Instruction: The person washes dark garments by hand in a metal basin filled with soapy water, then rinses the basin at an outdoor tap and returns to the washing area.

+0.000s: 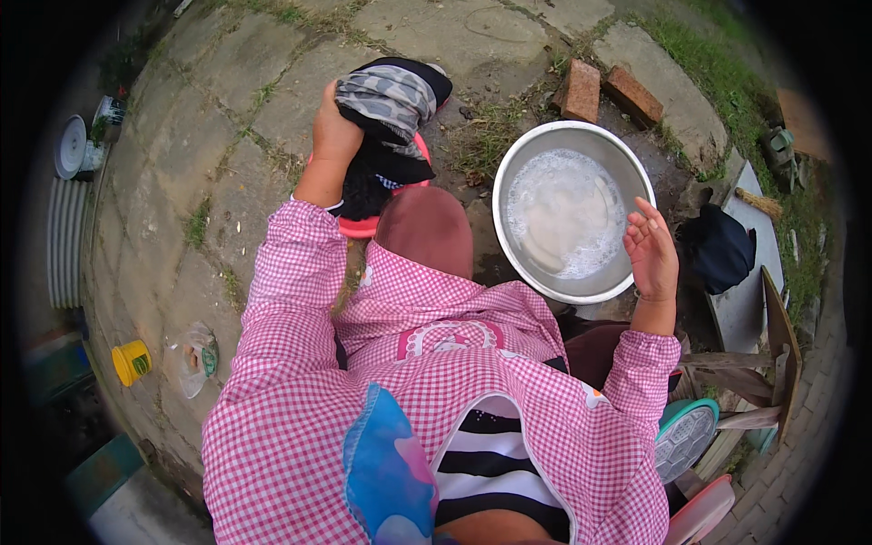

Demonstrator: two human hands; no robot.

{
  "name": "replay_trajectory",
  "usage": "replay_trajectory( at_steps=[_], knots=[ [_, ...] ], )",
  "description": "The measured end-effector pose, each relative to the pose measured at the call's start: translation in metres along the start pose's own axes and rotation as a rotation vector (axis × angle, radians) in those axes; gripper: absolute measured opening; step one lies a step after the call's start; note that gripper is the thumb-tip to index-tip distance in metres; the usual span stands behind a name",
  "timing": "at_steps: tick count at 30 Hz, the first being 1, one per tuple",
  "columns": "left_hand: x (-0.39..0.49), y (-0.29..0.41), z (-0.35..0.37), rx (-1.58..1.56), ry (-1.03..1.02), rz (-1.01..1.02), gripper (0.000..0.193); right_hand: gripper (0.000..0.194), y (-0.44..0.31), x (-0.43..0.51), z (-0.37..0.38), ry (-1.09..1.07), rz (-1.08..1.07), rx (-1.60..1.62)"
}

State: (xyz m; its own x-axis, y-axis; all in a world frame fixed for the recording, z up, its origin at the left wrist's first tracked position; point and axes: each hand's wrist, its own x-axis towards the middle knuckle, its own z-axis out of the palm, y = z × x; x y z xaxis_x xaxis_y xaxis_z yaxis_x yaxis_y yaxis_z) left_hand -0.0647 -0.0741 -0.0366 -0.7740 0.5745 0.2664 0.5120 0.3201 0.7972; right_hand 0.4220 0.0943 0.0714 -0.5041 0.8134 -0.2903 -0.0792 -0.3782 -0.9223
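My left hand (338, 133) grips a bunched grey and black patterned cloth (392, 99) above a red plastic basin (361, 227). Dark clothes (364, 187) lie inside that basin, partly hidden by the cloth and my knee. To the right sits a wide metal basin (505, 235) holding cloudy, sudsy water (565, 208); a pale shape shows dimly under the suds. Beside its right rim my right hand (652, 253) is raised with nothing in it, fingers apart. A dark bundle of cloth (719, 246) rests on a pale board (749, 300) farther right.
Two bricks (581, 90) lie beyond the metal basin. A wooden stool on its side (780, 354), a green-rimmed basin (688, 436) and a pink basin (702, 511) are at lower right. On the paving at left stand a yellow bucket (131, 362) and a clear plastic bag (194, 357).
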Motion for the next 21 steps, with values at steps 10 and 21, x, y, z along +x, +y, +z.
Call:
replay_trajectory(
  at_steps=[10,21],
  knots=[
    [-0.027,-0.083,0.027,0.449,-0.646,-0.365,0.134,0.041,0.009,0.009,-0.028,0.148,0.062,-0.068],
    [-0.092,0.239,0.149,-0.844,-1.142,0.081,0.052,0.073,-0.020,0.031,-0.129,0.513,-0.006,-0.182]
  ],
)
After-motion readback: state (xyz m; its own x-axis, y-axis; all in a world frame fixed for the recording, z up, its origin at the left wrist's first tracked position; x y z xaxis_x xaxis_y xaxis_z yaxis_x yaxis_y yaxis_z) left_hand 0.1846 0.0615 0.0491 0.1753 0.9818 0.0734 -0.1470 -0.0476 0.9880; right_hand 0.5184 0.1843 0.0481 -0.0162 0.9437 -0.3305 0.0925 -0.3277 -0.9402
